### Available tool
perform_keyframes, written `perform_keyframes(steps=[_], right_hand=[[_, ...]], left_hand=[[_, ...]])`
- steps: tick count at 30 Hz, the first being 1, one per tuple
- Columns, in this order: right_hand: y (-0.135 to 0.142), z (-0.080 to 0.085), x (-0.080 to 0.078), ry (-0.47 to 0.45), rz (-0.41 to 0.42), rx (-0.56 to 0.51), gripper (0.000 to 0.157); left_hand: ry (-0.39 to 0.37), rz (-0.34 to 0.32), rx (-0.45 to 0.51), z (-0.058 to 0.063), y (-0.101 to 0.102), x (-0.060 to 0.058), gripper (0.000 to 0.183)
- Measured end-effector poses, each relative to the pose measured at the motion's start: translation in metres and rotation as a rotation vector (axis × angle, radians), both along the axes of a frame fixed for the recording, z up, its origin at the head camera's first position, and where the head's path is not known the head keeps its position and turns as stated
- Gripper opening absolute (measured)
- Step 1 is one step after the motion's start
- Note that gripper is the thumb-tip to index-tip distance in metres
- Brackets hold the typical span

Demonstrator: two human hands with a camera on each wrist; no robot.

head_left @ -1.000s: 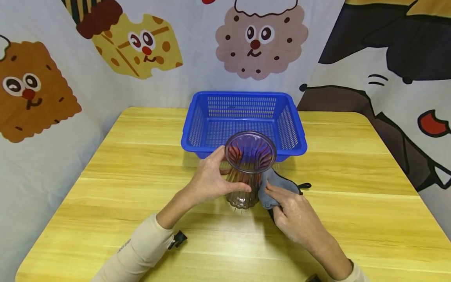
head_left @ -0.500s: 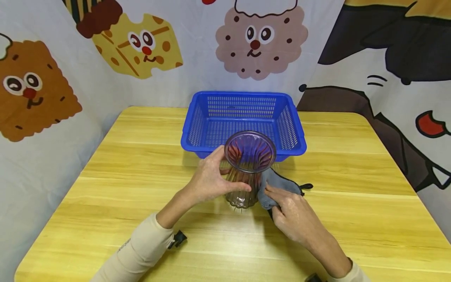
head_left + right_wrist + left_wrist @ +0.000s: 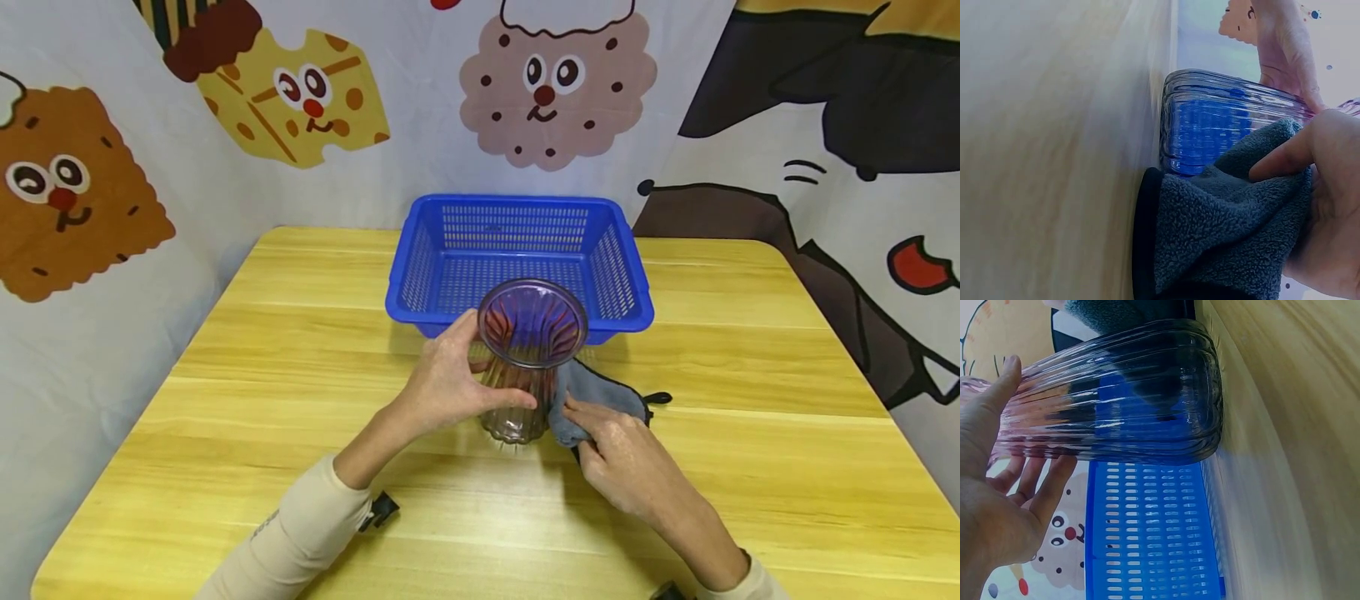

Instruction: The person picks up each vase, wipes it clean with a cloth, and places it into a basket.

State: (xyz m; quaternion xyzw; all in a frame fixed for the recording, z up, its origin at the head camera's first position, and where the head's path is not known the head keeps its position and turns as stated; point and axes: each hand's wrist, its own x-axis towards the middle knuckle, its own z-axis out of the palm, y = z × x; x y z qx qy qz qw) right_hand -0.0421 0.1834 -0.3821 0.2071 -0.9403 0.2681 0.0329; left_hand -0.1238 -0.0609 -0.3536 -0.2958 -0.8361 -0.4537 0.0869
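Observation:
A ribbed, purplish see-through glass vase point(image 3: 517, 417) stands upright on the table, its wide rim toward the head camera. My left hand point(image 3: 442, 379) grips its left side, thumb across the front and fingers around the back, as the left wrist view also shows. On the other side, my right hand point(image 3: 630, 458) holds a grey fluffy cloth point(image 3: 1222, 219) with a black edge and a small black loop. The cloth touches the right side of the vase. Part of the cloth is hidden behind my right fingers.
Just behind the vase is a blue plastic basket point(image 3: 517, 200) with slotted walls. The wooden table point(image 3: 300, 333) reaches out to both sides. A white curtain point(image 3: 420, 100) with cartoon food prints hangs along the back and sides.
The cloth's loop end has shifted slightly to the right. Both hands and the vase stay almost where they were.

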Motion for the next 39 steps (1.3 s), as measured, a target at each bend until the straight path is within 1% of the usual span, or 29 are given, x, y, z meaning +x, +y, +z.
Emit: perform_keyframes(steps=[12, 16, 19, 21, 23, 25, 26, 28, 30, 32, 34, 36, 37, 39], right_hand=[[-0.001, 0.002, 0.004, -0.059, 0.025, 0.067, 0.044], [0.001, 0.002, 0.004, -0.077, 0.024, 0.058, 0.043], [0.004, 0.002, 0.002, -0.109, 0.005, 0.019, 0.042], [0.006, 0.004, 0.001, -0.157, -0.024, -0.033, 0.042], [0.009, 0.008, 0.001, -0.19, -0.058, -0.1, 0.043], [0.013, 0.015, 0.002, -0.2, -0.095, -0.157, 0.041], [0.014, 0.019, 0.003, -0.198, -0.112, -0.184, 0.037], [0.018, 0.027, 0.006, -0.176, -0.136, -0.231, 0.029], [0.02, 0.037, 0.011, -0.158, -0.172, -0.283, 0.022], [0.019, 0.046, 0.015, -0.131, -0.215, -0.364, 0.02], [0.015, 0.052, 0.019, -0.073, -0.259, -0.465, 0.022], [0.008, 0.055, 0.021, -0.008, -0.293, -0.593, 0.022], [0.003, 0.055, 0.021, 0.031, -0.293, -0.655, 0.022], [-0.008, 0.054, 0.021, 0.072, -0.273, -0.77, 0.023]], left_hand=[[0.055, 0.058, -0.081, 0.005, 0.002, 0.004, 0.099], [0.084, 0.069, -0.093, 0.004, 0.003, 0.004, 0.102], [0.115, 0.087, -0.101, 0.002, 0.004, 0.005, 0.102], [0.126, 0.104, -0.105, 0.0, 0.005, 0.006, 0.1], [0.115, 0.114, -0.105, -0.001, 0.007, 0.008, 0.1], [0.076, 0.107, -0.091, -0.002, 0.007, 0.01, 0.099], [0.043, 0.095, -0.072, -0.002, 0.006, 0.011, 0.099], [-0.032, 0.047, -0.023, -0.001, 0.004, 0.012, 0.1], [-0.101, -0.027, 0.046, 0.0, 0.001, 0.012, 0.098], [-0.152, -0.11, 0.116, 0.001, -0.002, 0.01, 0.097], [-0.184, -0.183, 0.162, 0.002, -0.005, 0.008, 0.093], [-0.206, -0.242, 0.192, 0.001, -0.006, 0.007, 0.088], [-0.214, -0.262, 0.195, 0.0, -0.007, 0.007, 0.085], [-0.224, -0.293, 0.197, -0.001, -0.007, 0.007, 0.079]])
